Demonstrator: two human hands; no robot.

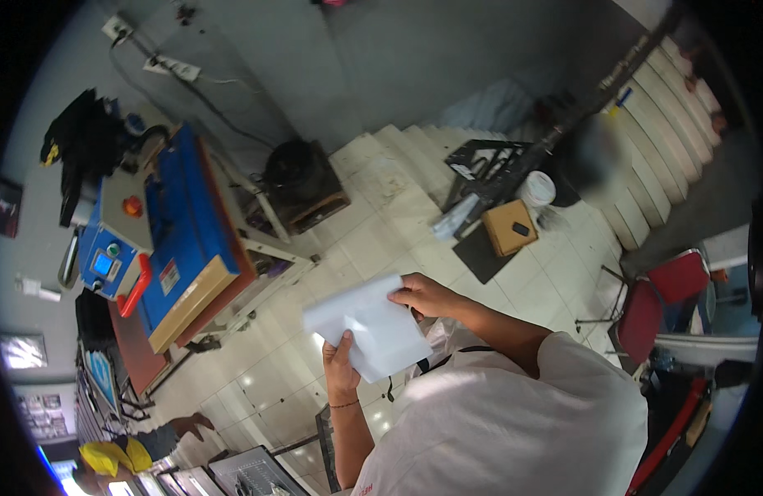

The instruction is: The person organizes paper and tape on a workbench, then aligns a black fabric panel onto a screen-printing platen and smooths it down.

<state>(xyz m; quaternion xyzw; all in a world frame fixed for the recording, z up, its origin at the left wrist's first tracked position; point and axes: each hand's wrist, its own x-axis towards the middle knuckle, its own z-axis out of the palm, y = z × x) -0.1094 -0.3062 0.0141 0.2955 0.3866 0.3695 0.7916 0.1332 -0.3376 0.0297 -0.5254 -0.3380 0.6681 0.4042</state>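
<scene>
the right hand (423,295) pinches the upper right edge of a white sheet (371,331) between thumb and fingers. the left hand (341,364) pinches its lower left edge, thumb on top. the sheet lies between both hands, its far edge curling. a blue press (181,227) stands well left of the left hand; a box (499,230) sits beyond the right hand, a red chair (637,322) well to that hand's right.
</scene>
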